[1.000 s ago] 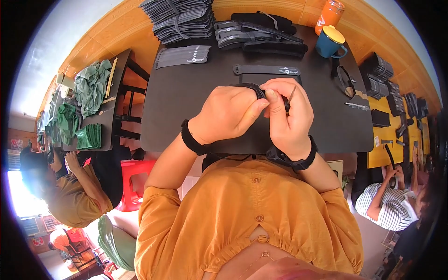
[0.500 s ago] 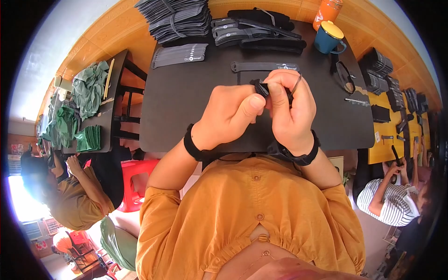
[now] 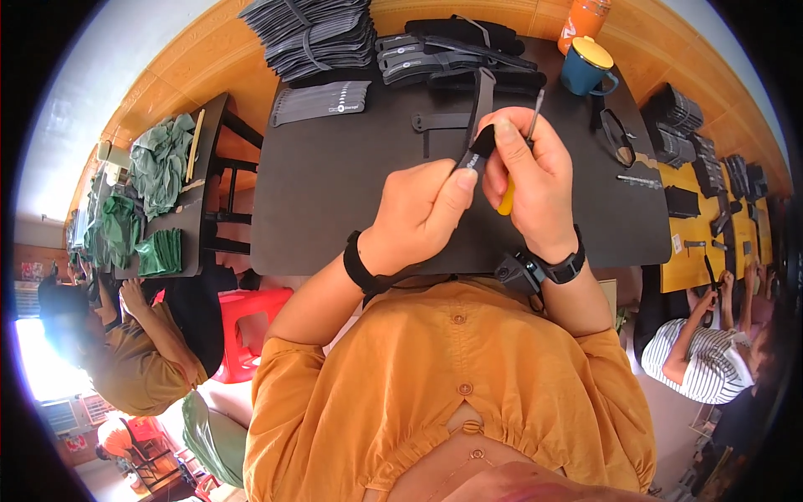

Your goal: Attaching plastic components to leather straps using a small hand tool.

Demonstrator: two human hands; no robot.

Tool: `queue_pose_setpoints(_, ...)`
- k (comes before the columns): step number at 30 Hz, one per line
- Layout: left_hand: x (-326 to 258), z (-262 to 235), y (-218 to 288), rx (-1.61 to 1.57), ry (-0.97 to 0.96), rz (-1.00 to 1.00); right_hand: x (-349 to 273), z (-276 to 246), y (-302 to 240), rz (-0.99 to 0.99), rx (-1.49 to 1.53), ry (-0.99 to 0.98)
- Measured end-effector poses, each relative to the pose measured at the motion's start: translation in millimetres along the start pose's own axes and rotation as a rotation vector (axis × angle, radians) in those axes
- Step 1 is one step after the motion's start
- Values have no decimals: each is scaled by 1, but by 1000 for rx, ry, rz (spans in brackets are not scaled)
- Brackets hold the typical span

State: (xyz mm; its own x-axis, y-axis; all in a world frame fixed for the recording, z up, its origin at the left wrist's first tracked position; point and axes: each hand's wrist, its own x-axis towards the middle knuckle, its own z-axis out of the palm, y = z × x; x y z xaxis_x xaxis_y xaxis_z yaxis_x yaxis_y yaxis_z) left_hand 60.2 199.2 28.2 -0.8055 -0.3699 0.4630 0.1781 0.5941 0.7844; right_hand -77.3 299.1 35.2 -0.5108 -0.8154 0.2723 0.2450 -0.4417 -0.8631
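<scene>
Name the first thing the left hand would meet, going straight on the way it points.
Beyond the grey strap it holds, the left hand would probably meet the right hand first, up-right in the picture, though one view leaves depth uncertain.

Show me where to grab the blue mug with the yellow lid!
Probably best by its handle, coming from the right: the loop juts out that way from the blue mug, while the orange bottle stands close behind.

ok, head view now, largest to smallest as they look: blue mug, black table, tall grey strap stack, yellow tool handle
1. Black table
2. Tall grey strap stack
3. Blue mug
4. Yellow tool handle, visible part only; right hand hides some
</scene>
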Motion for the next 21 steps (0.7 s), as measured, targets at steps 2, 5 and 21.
queue_pose_setpoints(2, 3, -2, 5, -140, 27, -299, -3, 2, -4, 40, -240, -13)
queue_pose_setpoints(5, 15, -5, 8, -168, -43, -386, -3, 2, -6, 69, -289, -49)
queue_pose_setpoints(21, 2, 13, -2, 157, -14, -109, 14, -17, -7, -134, -296, 311)
